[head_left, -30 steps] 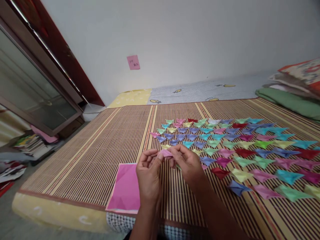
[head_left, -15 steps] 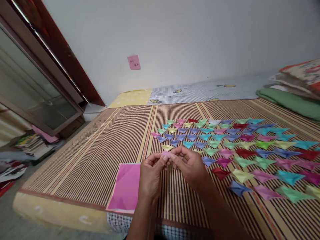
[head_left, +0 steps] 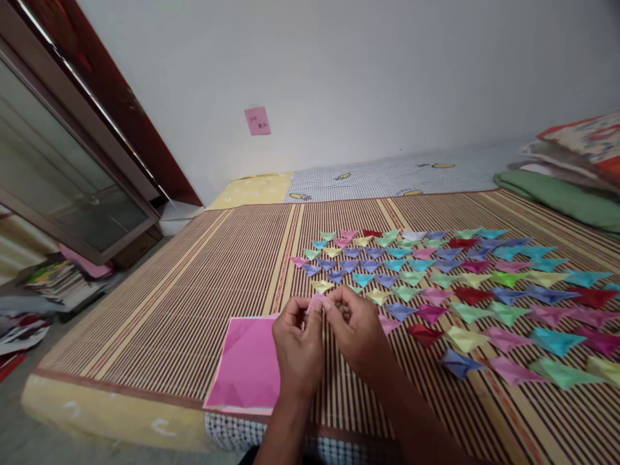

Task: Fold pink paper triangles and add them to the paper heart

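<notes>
A small piece of pink paper (head_left: pixel 317 301) is pinched between both hands above the striped mat (head_left: pixel 194 290). My left hand (head_left: pixel 301 345) grips it from the left with thumb and fingertips. On its right side, my right hand (head_left: pixel 361 329) holds it with curled fingers, the two thumbs close together. Fingers hide much of the paper's shape. Just left of my left hand lies a stack of square paper with a magenta sheet (head_left: pixel 245 365) on top. Rows of folded paper pieces in many colours, such as a red one (head_left: pixel 425 334), spread beyond and to the right.
A green folded cloth (head_left: pixel 552 197) and cushions (head_left: pixel 588 139) lie at the back right. Along the wall runs a checked sheet (head_left: pixel 378 177). A pink note (head_left: pixel 257 121) is on the wall. At left are a glass-panelled door (head_left: pixel 62 148) and piled books (head_left: pixel 55 278).
Both hands have shifted slightly; my left hand is turned more upright and my right hand sits a little further left. More of the magenta sheet shows, as does a pink folded piece beside my right hand.
</notes>
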`<state>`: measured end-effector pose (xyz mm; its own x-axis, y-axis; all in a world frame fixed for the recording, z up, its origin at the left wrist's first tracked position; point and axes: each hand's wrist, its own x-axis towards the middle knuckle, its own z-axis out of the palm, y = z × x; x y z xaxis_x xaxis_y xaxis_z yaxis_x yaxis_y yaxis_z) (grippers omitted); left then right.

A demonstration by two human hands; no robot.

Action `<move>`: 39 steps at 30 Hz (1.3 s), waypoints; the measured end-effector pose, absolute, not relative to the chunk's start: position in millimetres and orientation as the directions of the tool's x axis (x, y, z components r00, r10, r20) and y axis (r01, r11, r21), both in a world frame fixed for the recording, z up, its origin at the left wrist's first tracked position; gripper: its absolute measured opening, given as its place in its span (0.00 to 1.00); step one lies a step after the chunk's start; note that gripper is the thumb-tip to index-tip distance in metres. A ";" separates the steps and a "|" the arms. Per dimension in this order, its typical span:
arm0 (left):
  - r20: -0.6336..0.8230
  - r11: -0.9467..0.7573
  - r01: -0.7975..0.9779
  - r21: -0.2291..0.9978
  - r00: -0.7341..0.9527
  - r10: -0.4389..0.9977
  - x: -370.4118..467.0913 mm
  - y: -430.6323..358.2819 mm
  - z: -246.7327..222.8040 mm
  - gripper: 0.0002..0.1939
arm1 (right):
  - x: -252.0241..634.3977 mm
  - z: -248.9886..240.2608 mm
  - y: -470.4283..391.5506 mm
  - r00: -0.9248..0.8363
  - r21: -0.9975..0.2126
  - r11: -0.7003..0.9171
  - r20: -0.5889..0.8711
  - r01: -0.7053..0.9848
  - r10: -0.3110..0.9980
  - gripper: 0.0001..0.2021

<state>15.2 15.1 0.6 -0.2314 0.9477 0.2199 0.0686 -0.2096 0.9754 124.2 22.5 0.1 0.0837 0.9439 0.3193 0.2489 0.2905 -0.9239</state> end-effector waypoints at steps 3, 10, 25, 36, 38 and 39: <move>0.167 -0.162 0.039 0.986 -0.219 0.961 11.3 20.0 -5.9 0.14 | 118.7 -8.3 25.3 0.107 -0.888 0.308 0.362 0.343 0.926 0.11; 0.122 -0.145 -0.169 0.975 -0.137 0.983 9.3 24.0 -1.5 0.12 | 127.0 -1.0 28.4 0.046 -0.948 0.306 0.311 0.089 0.949 0.12; 0.182 -0.202 -0.131 0.971 -0.149 0.972 17.7 26.8 -0.3 0.16 | 137.7 3.6 26.2 -0.013 -0.912 0.373 0.377 0.168 0.926 0.13; 0.191 -0.199 -0.258 0.945 -0.056 0.980 19.1 29.7 13.0 0.11 | 145.8 12.3 20.3 0.020 -0.901 0.427 0.430 0.079 0.903 0.11; 0.186 -0.195 -0.288 0.938 -0.058 0.981 17.7 29.3 18.1 0.10 | 149.1 11.4 20.5 0.037 -0.901 0.422 0.427 0.102 0.903 0.11; 0.188 -0.198 -0.295 0.935 -0.061 0.980 16.6 28.6 20.4 0.09 | 151.4 11.5 20.4 0.047 -0.899 0.419 0.427 0.127 0.903 0.11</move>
